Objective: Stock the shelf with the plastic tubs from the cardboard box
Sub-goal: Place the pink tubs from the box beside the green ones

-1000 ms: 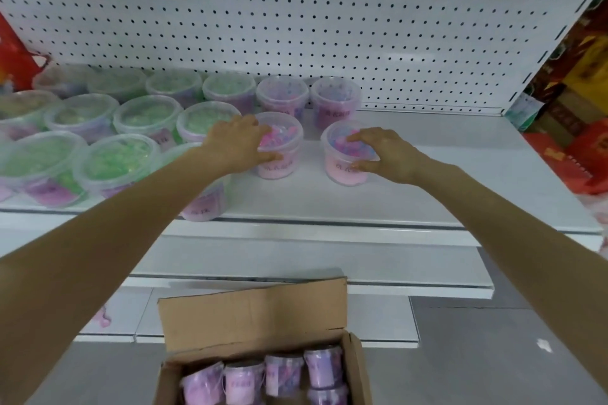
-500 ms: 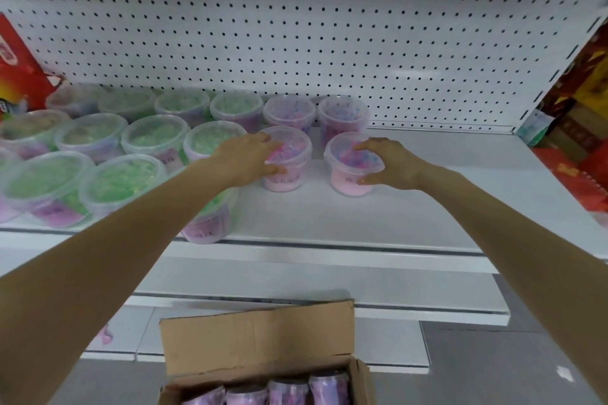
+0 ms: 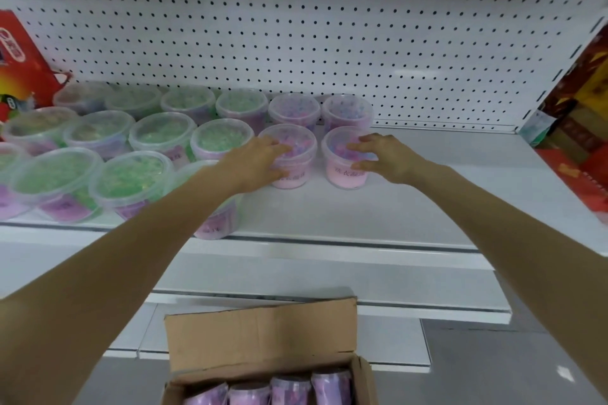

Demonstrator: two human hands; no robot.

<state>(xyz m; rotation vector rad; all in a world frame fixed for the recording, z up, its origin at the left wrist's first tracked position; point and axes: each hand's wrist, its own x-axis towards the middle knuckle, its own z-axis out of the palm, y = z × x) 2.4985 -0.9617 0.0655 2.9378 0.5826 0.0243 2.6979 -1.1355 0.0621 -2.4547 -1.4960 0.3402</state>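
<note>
Two pink plastic tubs stand side by side on the white shelf. My left hand grips the left pink tub from its left side and top. My right hand holds the right pink tub from its right side. Two more pink-bead tubs stand behind them at the pegboard. Several green-filled tubs fill the shelf's left part. The open cardboard box sits on the floor below, with several purple tubs lying inside.
White pegboard backs the shelf. A red package stands at the far left. Red and yellow goods sit beyond the shelf's right end. Two lower white shelves project under the top one.
Both hands have pushed the two pink tubs a little further back on the shelf. The view has tilted up, so less of the box shows.
</note>
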